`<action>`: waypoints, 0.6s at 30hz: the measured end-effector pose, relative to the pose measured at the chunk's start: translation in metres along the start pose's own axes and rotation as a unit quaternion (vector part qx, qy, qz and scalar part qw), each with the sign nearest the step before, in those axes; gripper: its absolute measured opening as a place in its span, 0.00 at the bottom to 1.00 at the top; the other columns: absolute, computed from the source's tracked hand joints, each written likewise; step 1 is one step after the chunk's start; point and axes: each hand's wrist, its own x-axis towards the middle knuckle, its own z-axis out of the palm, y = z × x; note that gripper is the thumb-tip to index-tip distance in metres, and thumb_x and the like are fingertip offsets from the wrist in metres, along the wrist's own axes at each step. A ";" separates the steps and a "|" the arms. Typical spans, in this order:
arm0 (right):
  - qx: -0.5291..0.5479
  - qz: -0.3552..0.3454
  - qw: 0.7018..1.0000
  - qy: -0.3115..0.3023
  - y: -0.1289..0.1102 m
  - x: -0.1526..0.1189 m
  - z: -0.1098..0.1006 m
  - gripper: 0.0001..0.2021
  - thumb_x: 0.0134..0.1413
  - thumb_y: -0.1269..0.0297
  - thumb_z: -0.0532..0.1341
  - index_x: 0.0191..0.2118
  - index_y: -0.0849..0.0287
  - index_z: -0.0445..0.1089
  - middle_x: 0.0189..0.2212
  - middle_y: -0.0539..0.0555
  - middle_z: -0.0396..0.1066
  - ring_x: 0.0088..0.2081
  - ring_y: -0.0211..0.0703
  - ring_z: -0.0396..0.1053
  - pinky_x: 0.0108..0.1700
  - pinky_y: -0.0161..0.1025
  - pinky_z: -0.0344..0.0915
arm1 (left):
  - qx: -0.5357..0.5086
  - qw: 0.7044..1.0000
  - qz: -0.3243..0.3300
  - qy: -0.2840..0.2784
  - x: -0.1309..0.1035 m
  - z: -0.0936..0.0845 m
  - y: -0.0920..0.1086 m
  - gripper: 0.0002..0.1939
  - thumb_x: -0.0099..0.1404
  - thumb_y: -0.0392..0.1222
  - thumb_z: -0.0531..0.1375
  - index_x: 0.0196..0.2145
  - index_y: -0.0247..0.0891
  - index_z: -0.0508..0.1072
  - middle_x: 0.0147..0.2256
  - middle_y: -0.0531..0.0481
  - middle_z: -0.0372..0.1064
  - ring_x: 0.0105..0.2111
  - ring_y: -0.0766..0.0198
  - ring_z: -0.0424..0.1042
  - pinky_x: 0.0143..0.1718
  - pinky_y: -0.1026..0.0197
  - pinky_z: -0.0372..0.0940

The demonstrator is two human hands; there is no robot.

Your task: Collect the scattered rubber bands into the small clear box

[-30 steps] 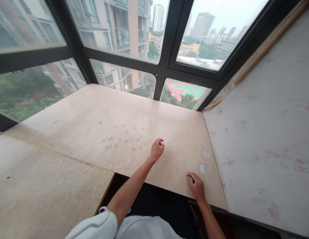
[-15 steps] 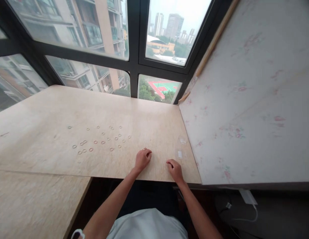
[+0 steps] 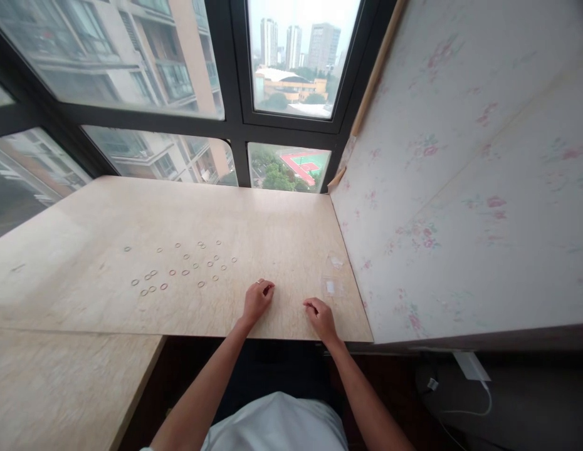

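My left hand (image 3: 258, 299) rests near the front edge of the pale counter, its fingers curled and a ring on one finger. Farther right, my right hand (image 3: 321, 319) is curled too, thumb against the forefinger. No object shows in either one. To the left of my left hand lie several small thin loops (image 3: 185, 272) that look like rubber bands, scattered flat; most are dull brown or tan, and a red loop (image 3: 164, 286) is among them. Just beyond my right hand is a small clear plastic packet (image 3: 331, 286) with a white label.
The pale, marble-patterned counter (image 3: 282, 232) meets dark-framed windows (image 3: 291, 133) at the back and a flowered wall (image 3: 461, 219) on the right. Another clear plastic piece (image 3: 336, 260) lies by the wall. Below right, a white power adapter (image 3: 471, 366) hangs with its cable.
The view has turned slightly to the right, so the counter and hands sit a little farther left in it. Both hands keep their curled pose, and the loops lie as before.
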 end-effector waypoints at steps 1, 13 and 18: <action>0.018 0.010 1.000 -0.001 -0.001 0.001 -0.001 0.11 0.48 0.71 0.51 0.30 0.59 0.71 0.26 0.52 0.72 0.29 0.41 0.69 0.34 0.37 0.65 | 0.008 1.000 -0.001 -0.002 0.000 -0.001 0.002 0.07 0.62 0.36 0.54 0.33 0.38 0.72 0.33 0.49 0.71 0.34 0.63 0.69 0.37 0.61 0.61; 0.165 -0.042 0.979 0.113 -0.115 0.041 -0.098 0.06 0.52 0.69 0.57 0.34 0.59 0.72 0.26 0.50 0.71 0.26 0.36 0.67 0.30 0.36 0.67 | -0.038 0.979 0.017 -0.199 -0.044 -0.064 0.131 0.25 0.64 0.48 0.54 0.58 0.43 0.61 0.45 0.40 0.69 0.41 0.54 0.70 0.43 0.54 0.63; 0.172 -0.231 0.929 0.234 -0.194 0.044 -0.159 0.05 0.54 0.72 0.59 0.36 0.59 0.72 0.29 0.52 0.70 0.27 0.37 0.66 0.29 0.39 0.64 | -0.173 0.948 0.009 -0.266 -0.122 -0.134 0.125 0.26 0.61 0.50 0.56 0.57 0.64 0.59 0.46 0.51 0.70 0.41 0.60 0.71 0.44 0.55 0.66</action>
